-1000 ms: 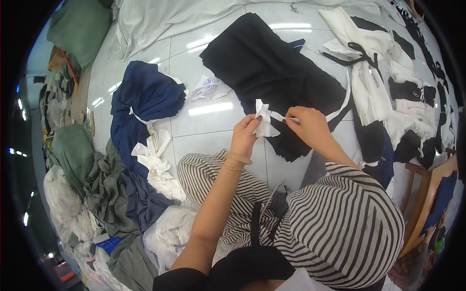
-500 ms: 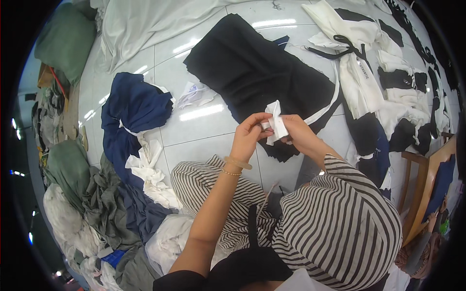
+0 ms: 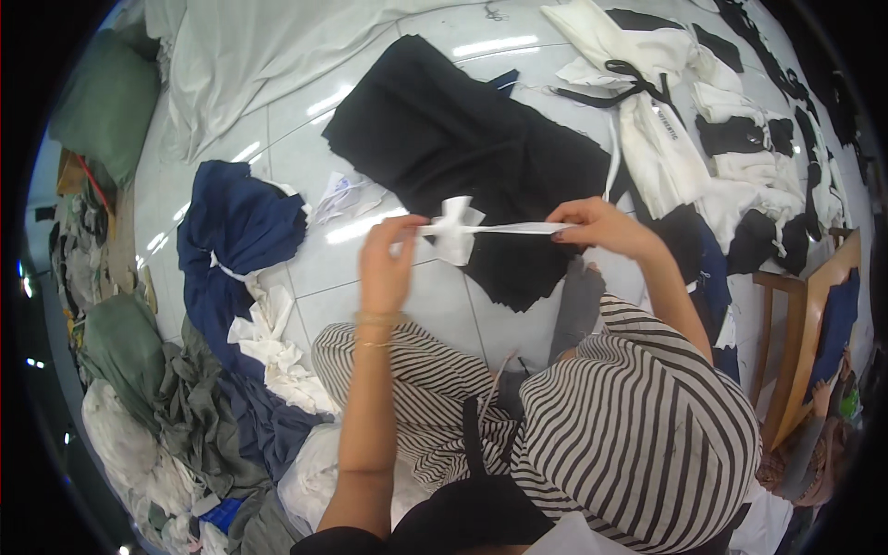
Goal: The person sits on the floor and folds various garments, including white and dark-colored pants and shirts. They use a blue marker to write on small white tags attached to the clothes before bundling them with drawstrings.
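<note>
A narrow white fabric strip is stretched level between my two hands. My left hand pinches its left end, fingertips closed. My right hand grips the other end between thumb and fingers. Near the left end, a small white cloth piece is caught on the strip, its ends sticking out above and below; whether it is tied or only wrapped I cannot tell. Beneath lies a large black cloth, spread on the tiled floor.
To the left is a bunched navy cloth with a white tie, beside crumpled white fabric. Grey-green cloths pile at lower left. White and black bundles lie at right, near a wooden frame. Another person's hand shows at far right.
My hands have moved apart, the left one leftward and the right one rightward, drawing the strip straight. The white cloth piece, before bunched between my fingers, now hangs on the strip.
</note>
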Demonstrator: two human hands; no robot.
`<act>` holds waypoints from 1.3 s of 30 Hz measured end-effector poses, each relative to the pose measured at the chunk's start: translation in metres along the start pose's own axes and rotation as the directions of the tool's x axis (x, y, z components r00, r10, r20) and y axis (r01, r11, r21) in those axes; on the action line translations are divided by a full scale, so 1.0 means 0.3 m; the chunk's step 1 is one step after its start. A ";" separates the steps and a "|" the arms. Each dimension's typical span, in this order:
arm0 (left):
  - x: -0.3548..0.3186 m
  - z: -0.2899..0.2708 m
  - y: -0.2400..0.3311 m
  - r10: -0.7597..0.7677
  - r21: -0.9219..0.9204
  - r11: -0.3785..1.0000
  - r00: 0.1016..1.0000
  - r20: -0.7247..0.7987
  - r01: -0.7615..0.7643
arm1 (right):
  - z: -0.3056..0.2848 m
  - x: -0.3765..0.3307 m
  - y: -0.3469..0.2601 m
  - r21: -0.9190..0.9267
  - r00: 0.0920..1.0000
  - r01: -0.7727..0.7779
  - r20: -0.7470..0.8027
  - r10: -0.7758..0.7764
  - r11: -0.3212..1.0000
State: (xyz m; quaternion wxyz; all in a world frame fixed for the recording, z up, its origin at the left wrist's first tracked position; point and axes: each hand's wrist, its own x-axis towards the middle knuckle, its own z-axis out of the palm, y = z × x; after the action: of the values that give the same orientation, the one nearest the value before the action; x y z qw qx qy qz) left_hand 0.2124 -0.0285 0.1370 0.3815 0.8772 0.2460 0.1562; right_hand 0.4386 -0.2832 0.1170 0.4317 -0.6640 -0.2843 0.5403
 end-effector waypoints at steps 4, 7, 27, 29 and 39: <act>0.015 -0.190 -0.035 -0.172 -0.080 0.982 0.985 -0.025 0.169 | -0.225 -0.132 -0.016 -0.154 0.993 -0.047 -0.118 0.029 0.987; 0.008 -0.322 -0.085 -0.138 0.158 0.976 0.986 -0.090 0.151 | -0.316 -0.218 -0.051 -0.131 0.976 -0.112 -0.198 0.085 0.985; -0.135 -0.457 0.125 0.053 -0.900 0.385 0.968 0.243 0.205 | -0.242 -0.281 -0.131 -0.228 0.877 -0.019 -0.472 -0.094 0.974; -0.155 -0.476 0.102 0.091 -0.951 0.179 0.958 0.271 0.252 | -0.206 -0.320 -0.222 -0.178 0.919 -0.021 -0.392 -0.051 0.984; -0.160 -0.490 0.079 -0.089 -0.977 0.081 0.978 0.189 0.196 | -0.035 -0.258 -0.210 -0.020 0.955 0.102 0.281 -0.093 0.995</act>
State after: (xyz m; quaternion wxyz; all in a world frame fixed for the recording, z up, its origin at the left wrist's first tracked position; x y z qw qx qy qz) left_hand 0.1120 0.0182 0.2475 0.8935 0.3704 0.1460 0.2078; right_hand 0.4347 -0.3220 0.2094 0.4019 -0.5735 -0.3841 0.6018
